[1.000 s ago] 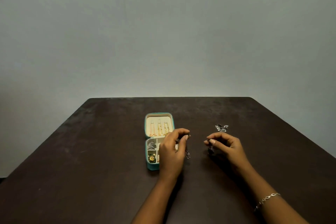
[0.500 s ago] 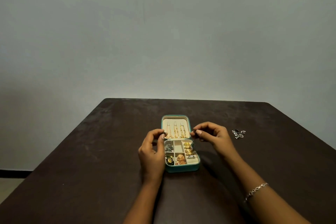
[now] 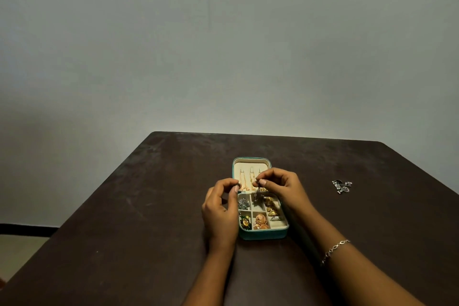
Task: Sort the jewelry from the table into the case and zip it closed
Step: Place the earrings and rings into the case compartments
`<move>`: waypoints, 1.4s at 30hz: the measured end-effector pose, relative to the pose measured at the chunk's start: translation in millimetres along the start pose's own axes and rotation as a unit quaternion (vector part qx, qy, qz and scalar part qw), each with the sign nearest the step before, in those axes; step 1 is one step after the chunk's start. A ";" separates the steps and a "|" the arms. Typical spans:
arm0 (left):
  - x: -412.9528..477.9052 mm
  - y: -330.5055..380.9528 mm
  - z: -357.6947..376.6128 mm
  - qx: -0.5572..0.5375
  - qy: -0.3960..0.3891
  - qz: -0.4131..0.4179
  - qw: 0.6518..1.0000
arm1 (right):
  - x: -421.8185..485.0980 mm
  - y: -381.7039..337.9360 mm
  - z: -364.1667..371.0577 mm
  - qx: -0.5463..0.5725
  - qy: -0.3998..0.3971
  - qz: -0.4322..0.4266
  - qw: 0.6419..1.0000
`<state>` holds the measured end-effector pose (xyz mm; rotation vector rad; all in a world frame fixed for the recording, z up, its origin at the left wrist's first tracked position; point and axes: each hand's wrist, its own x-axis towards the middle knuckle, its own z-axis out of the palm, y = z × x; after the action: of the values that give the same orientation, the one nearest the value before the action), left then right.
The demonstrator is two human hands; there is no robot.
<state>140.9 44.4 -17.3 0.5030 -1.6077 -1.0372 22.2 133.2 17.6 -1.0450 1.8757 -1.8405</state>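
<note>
My right hand (image 3: 283, 190) pinches a silver earring (image 3: 258, 196). The earring hangs down over the open case (image 3: 263, 234), just above the top middle box. My left hand (image 3: 219, 207) sits by the left side of the case. Its finger and thumb pinch a tiny piece (image 3: 238, 185), too small for me to tell what it is.

To do this well, I think I should lower the earring slowly into that box. I should let go only when it rests on the bottom, so it does not catch on the gold pieces (image 3: 270, 204) beside it.

More silver jewelry (image 3: 342, 186) lies on the tabletop (image 3: 124, 218), well away to the right. The tabletop is dark brown and a bit scuffed. Behind it is a plain grey wall (image 3: 223, 45).
</note>
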 end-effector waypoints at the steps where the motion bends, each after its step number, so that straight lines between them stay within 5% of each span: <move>1: 0.3 0.7 0.1 0.004 0.001 0.001 1.000 | -0.3 2.5 0.3 -0.012 0.000 0.002 1.000; 14: 2.3 -2.2 1.8 -0.030 -0.007 -0.022 0.999 | 0.4 23.7 -3.2 -0.240 0.000 -0.038 0.970; 26: 16.5 27.4 18.4 -0.148 -0.091 -0.060 0.983 | -8.2 28.8 -10.5 -0.020 0.102 -0.030 0.994; 42: 27.0 12.1 30.2 -0.097 -0.138 -0.074 0.983 | -2.0 36.3 -9.5 -0.018 0.068 -0.018 0.997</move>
<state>106.8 40.9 7.4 0.3626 -1.7070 -1.4106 7.1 138.1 -16.4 -0.9942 1.9856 -1.9510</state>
